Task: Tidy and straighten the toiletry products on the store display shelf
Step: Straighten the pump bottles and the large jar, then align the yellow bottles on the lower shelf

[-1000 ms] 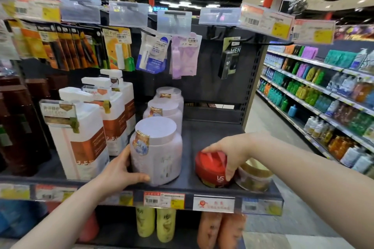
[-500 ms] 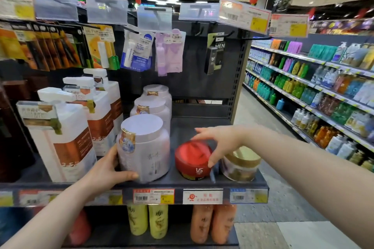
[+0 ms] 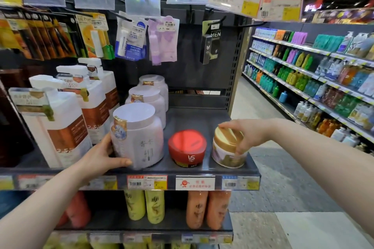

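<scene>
Our R hand [image 3: 245,134] pinches gold-lid jar [image 3: 228,147]; L hand [image 3: 101,156] cups white jar [image 3: 138,135]. Risk: twisting nudges gold-lid jar off shelf [image 3: 210,170] edge just below grip.

This place is a shop, in the part for toiletry and body care. The dark metal shelf [image 3: 202,170] has price labels [image 3: 147,182] with barcodes along its front edge. Small packaged goods [image 3: 131,40] hang on hooks from a perforated back panel [image 3: 188,66], under clear plastic price holders [image 3: 142,3]. At the right an aisle [image 3: 263,127] runs beside long shelves of coloured bottles [image 3: 303,79], with spot lights in the ceiling.
</scene>
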A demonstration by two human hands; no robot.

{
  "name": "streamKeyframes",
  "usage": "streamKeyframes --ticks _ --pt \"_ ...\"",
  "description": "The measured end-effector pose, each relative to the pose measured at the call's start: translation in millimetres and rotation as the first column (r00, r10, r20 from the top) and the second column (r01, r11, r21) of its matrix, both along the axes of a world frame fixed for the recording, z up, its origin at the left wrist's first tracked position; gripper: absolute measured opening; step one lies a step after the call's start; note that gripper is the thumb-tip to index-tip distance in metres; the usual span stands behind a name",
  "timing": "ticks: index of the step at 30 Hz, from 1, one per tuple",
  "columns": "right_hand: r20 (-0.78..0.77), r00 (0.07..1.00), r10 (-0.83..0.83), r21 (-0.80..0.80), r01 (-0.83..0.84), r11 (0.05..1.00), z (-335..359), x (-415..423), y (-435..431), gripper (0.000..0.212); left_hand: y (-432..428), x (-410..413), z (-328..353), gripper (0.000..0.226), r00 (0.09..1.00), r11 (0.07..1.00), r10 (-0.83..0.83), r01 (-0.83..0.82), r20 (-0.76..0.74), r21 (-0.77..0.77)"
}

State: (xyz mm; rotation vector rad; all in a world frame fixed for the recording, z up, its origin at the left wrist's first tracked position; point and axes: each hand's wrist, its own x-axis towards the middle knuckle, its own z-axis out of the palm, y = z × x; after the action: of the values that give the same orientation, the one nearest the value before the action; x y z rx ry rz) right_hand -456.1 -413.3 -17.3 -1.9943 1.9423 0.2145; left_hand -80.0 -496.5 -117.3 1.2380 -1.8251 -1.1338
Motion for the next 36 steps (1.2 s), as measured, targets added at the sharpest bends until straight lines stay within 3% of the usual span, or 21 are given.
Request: streamKeyframes --ticks 3,7,11,14,16,18,20,22,25,29,32,36 --pt "0.019 1.000 -0.013 0.011 0.013 1.000 -2.6 -0.4 -1.8 0.096 3.2 -1.2 2.9 0.083 1.000 1.000 0.002 -0.002 0.020 -0.007" --pt "0.001 1.000 -0.027 0.024 0.027 0.999 -4.3 3.5 -2.4 0.094 8.0 -0.5 10.5 0.093 0.981 0.998 0.051 -0.041 0.188 -0.057" --pt "-0.177 0.982 0.062 -0.089 -0.079 0.993 -4.2 16.9 5.4 0.097 30.4 -5.4 9.4 0.107 0.921 0.964 0.244 -0.195 0.305 -0.182" --pt "0.065 0.948 0.311 -0.421 -0.256 0.870 -9.6 38.6 20.3 0.079 60.0 -9.9 -0.6 0.077 0.875 0.860 0.455 -0.383 0.165 -0.338" --pt "0.227 0.829 0.512 -0.609 -0.289 0.739 -18.3 61.1 36.1 0.051 82.8 -10.3 -11.8 0.047 0.822 0.758 0.565 -0.483 0.072 -0.438" --pt "0.336 0.716 0.612 -0.643 -0.301 0.705 -35.4 82.1 54.5 0.027 102.5 -10.9 -23.6 0.024 0.814 0.736 0.581 -0.507 0.033 -0.448" --pt "0.437 0.659 0.612 -0.569 -0.324 0.756 -61.4 101.8 68.5 0.017 115.6 -9.6 -38.0 0.011 0.834 0.784 0.549 -0.489 0.059 -0.383" --pt "0.480 0.663 0.575 -0.476 -0.354 0.805 -90.6 118.1 75.5 0.015 122.0 -4.2 -53.7 0.012 0.840 0.827 0.530 -0.481 0.117 -0.293" --pt "0.516 0.739 0.433 -0.277 -0.335 0.901 -134.2 135.4 74.7 0.018 122.5 6.2 -76.7 0.015 0.839 0.868 0.497 -0.476 0.221 -0.145" --pt "0.535 0.833 0.139 -0.086 -0.110 0.990 -185.8 150.1 59.5 0.023 106.9 16.9 -107.2 0.026 0.869 0.908 0.391 -0.418 0.303 0.030" --pt "0.564 0.812 -0.150 0.036 0.158 0.987 -222.8 166.7 48.8 0.028 89.4 22.6 -132.4 0.065 0.873 0.937 0.279 -0.339 0.399 0.087" --pt "0.547 0.740 -0.391 0.101 0.405 0.909 -277.9 186.4 33.2 0.056 60.3 25.8 -170.0 0.091 0.897 0.957 0.173 -0.251 0.406 0.146"
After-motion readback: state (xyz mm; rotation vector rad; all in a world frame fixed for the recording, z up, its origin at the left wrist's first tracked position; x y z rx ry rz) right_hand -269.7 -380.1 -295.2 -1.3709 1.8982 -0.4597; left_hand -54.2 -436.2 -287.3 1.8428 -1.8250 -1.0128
